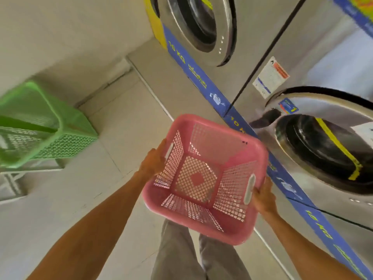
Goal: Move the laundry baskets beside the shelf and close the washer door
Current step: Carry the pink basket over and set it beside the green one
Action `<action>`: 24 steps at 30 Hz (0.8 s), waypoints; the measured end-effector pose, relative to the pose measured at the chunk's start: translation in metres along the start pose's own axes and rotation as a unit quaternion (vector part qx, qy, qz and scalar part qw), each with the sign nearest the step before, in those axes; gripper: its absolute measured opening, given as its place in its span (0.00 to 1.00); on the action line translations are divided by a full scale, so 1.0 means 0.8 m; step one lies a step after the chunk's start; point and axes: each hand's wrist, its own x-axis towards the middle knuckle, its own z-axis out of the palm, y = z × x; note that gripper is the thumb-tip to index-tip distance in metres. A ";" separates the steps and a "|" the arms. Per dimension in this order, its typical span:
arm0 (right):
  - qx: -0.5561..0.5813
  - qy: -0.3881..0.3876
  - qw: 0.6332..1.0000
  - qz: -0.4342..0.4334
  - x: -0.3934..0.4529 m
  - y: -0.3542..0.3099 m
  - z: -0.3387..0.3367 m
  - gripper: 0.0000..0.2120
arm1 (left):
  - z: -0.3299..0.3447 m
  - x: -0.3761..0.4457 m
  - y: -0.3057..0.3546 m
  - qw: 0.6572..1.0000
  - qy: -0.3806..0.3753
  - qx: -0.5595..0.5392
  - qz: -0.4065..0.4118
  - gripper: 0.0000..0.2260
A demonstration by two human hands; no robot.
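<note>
An empty pink laundry basket [203,178] with lattice walls is held above the floor in front of me. My left hand [154,161] grips its left rim by the white handle. My right hand [263,198] grips the right rim beside the other white handle. A green laundry basket [46,126] stands at the left on a white frame. To the right is a washer with its round steel door [323,126] swung slightly out from the front. A second washer door [198,25] is further back.
The white frame or low shelf [12,178] under the green basket sits against the left wall. Stainless washer fronts with blue bands [201,77] run along the right. Pale tiled floor [121,122] lies between. My legs in grey trousers [181,255] are below the basket.
</note>
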 end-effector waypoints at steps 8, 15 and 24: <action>-0.132 -0.064 0.968 -0.205 -0.028 -0.265 0.040 0.14 | -0.177 -0.120 -0.130 0.980 0.116 -0.061 -0.150 0.32; -0.198 -0.049 0.917 -0.341 -0.094 -0.507 0.104 0.16 | -0.311 -0.181 -0.225 0.951 0.224 -0.116 -0.180 0.29; -0.230 -0.013 0.892 -0.390 -0.112 -0.734 0.144 0.19 | -0.455 -0.141 -0.296 0.929 0.297 -0.150 -0.162 0.21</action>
